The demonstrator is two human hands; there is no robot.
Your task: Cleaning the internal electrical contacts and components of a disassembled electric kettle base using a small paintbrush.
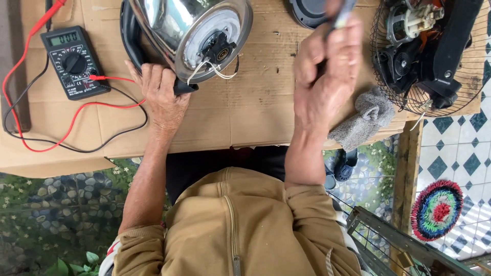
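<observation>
A shiny steel electric kettle [169,25] lies on its side on the cardboard-covered table [245,112], its underside with white wires and a black connector [217,51] facing me. My left hand [161,94] grips the kettle's black handle [134,41] at its lower end. My right hand [325,76] is raised to the right of the kettle, fingers closed around a thin tool [341,14] that points up; it is blurred.
A black digital multimeter [73,61] with red and black leads [76,117] lies at the left. A grey cloth [364,120] sits near the table's right edge. A dismantled fan motor and wire guard [427,56] fill the top right. A black round part [307,11] lies at the top.
</observation>
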